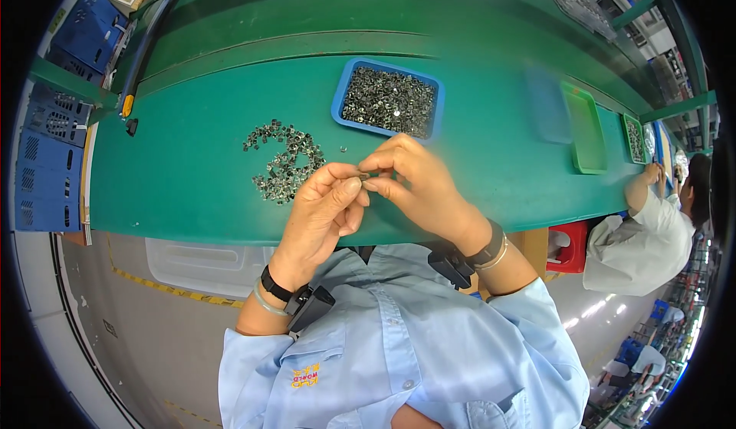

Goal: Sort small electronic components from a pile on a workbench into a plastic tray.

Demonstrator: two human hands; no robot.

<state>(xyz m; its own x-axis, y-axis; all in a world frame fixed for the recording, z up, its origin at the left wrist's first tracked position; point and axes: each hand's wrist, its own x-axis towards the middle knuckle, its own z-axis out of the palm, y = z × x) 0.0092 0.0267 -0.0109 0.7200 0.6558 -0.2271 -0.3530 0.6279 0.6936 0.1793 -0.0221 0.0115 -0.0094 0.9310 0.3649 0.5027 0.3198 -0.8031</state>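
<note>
Barely visible, a tiny dark metal part (363,176) sits pinched between our left hand (322,210) and right hand (418,180), fingertips closed on it and hiding its shape. Just beyond our left hand lies a loose pile of similar parts (284,161); beyond our right, a blue tray (337,107) holds more.

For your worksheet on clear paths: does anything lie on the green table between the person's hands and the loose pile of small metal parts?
Nothing visible does. The hands, left and right, pinch a small metal part right beside the pile of small metal parts; only bare green table lies between.
</note>
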